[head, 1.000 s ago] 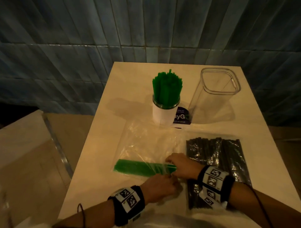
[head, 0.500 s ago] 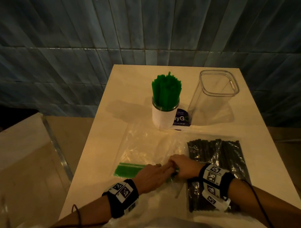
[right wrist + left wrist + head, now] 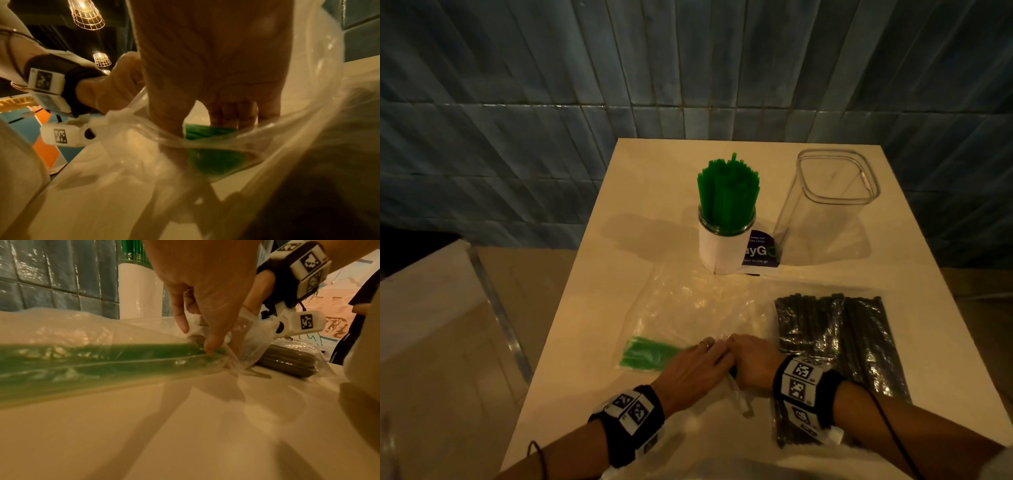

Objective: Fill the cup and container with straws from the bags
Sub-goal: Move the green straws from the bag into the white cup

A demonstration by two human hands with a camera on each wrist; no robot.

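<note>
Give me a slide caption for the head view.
Both hands, left hand and right hand, work green straws from a clear bag; cup full, container empty.

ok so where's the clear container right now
In the head view the clear container stands upright at the far right of the table, just right of the white cup of green straws, beyond the bag of black straws.

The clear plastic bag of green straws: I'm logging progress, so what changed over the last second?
The left hand slid forward over the green straws in the clear plastic bag, covering more of them, to meet the right hand at the bag's mouth. The white cup, clear square container and black straw bag stayed put.
</note>
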